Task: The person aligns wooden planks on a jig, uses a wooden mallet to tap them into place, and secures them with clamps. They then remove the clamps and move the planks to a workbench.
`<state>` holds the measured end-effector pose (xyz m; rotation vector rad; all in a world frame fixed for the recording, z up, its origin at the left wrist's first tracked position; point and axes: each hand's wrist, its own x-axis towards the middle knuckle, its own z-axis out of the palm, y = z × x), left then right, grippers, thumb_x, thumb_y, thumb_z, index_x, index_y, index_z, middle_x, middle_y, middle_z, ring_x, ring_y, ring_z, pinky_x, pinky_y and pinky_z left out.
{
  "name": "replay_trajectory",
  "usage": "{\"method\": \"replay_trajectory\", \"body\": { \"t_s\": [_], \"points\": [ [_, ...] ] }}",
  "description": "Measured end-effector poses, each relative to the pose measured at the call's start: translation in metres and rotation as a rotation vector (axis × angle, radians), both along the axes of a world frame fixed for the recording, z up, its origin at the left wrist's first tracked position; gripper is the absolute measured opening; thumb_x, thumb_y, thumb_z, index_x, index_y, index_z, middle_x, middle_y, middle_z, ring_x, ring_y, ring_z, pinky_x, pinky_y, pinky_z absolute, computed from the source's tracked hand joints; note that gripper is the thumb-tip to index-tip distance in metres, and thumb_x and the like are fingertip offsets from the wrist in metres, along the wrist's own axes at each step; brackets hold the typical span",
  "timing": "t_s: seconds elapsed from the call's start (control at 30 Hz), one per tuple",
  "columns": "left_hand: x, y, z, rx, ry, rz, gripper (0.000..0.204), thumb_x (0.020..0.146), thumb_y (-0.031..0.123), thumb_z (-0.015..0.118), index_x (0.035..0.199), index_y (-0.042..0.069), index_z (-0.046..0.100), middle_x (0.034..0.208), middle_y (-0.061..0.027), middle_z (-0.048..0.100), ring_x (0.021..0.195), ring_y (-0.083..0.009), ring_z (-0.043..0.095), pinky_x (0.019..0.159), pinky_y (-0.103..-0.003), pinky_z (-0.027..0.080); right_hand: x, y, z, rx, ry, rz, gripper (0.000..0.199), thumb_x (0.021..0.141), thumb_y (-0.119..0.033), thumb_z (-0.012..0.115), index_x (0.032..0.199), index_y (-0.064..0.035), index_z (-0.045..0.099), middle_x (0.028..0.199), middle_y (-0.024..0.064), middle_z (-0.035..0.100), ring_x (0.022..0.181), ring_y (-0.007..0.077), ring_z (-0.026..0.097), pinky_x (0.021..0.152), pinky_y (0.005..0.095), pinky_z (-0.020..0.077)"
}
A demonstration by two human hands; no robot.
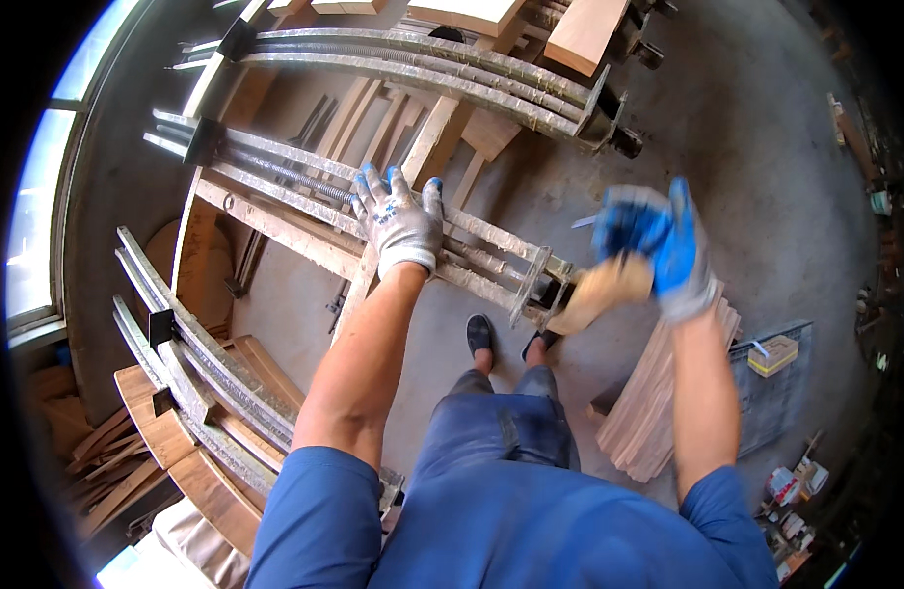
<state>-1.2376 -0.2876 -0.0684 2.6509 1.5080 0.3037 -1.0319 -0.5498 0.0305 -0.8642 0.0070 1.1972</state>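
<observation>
My left hand [401, 224], in a white glove with blue fingertips, lies spread on the metal bars of a long bar clamp [481, 231]. The clamp has a threaded screw [295, 181] between its rails. Off the clamp's near right end, my right hand [673, 250] is raised, its blue-coated palm showing and its thumb up. The fingers are smeared by motion. A blurred piece of light wood [601, 293] stretches from the clamp's end to the heel of this hand. Whether the hand grips it or only touches it, I cannot tell.
A second bar clamp [413, 74] lies beyond, with wooden boards [589, 34] near it. More clamps [192, 363] stand at the lower left. Stacked planks [658, 402] and a small yellow-and-grey block [772, 355] are on the right. A window [40, 216] is at the far left.
</observation>
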Motion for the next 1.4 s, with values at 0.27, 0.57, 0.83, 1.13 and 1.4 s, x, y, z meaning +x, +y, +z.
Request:
{"method": "replay_trajectory", "body": {
  "t_s": [0.27, 0.57, 0.83, 1.13, 1.4],
  "points": [
    [0.005, -0.004, 0.007, -0.008, 0.000, -0.015, 0.071, 0.101, 0.054, 0.054, 0.149, 0.002, 0.050, 0.163, -0.0292, 0.031, 0.155, -0.0441, 0.020, 0.127, -0.053, 0.014, -0.206, -0.116, -0.208, -0.013, 1.379, -0.247, 0.078, 0.103, -0.065, 0.035, 0.136, 0.0019, 0.058, 0.123, 0.0241, 0.068, 0.113, 0.0382, 0.066, 0.106, 0.0510, 0.0510],
    [0.006, -0.001, -0.001, -0.018, -0.006, -0.023, 0.073, 0.100, 0.055, 0.053, 0.149, 0.001, 0.050, 0.164, -0.0272, 0.030, 0.156, -0.0421, 0.018, 0.127, -0.053, 0.011, 0.033, -0.013, -0.110, 0.038, 0.121, -0.303, 0.095, 0.093, -0.082, 0.042, 0.134, 0.0013, 0.061, 0.125, 0.0208, 0.069, 0.111, 0.0370, 0.066, 0.104, 0.0484, 0.0507],
    [0.006, -0.005, 0.008, -0.030, 0.005, -0.013, 0.071, 0.100, 0.055, 0.053, 0.149, 0.002, 0.051, 0.164, -0.0284, 0.030, 0.156, -0.0433, 0.019, 0.127, -0.052, 0.014, -0.176, -0.099, -0.101, -0.041, 0.677, 0.333, 0.097, 0.092, -0.085, 0.033, 0.132, -0.0023, 0.064, 0.119, 0.0228, 0.071, 0.109, 0.0389, 0.070, 0.103, 0.0509, 0.0525],
    [0.006, 0.000, -0.002, -0.014, -0.006, -0.031, 0.073, 0.100, 0.055, 0.053, 0.149, 0.002, 0.051, 0.164, -0.0273, 0.030, 0.156, -0.0426, 0.018, 0.127, -0.053, 0.011, 0.006, -0.022, -0.168, -0.030, 0.300, -0.259, 0.092, 0.096, -0.079, 0.041, 0.138, 0.0014, 0.059, 0.128, 0.0254, 0.067, 0.114, 0.0379, 0.066, 0.104, 0.0487, 0.0512],
    [0.008, -0.003, 0.003, -0.024, -0.006, -0.018, 0.072, 0.100, 0.055, 0.054, 0.149, 0.002, 0.050, 0.164, -0.0289, 0.030, 0.155, -0.0445, 0.020, 0.127, -0.054, 0.013, -0.125, -0.081, -0.066, 0.140, 0.399, 0.216, 0.116, 0.088, -0.091, 0.026, 0.128, 0.0106, 0.065, 0.113, 0.0266, 0.073, 0.113, 0.0441, 0.069, 0.110, 0.0539, 0.0476]
  ]
}}
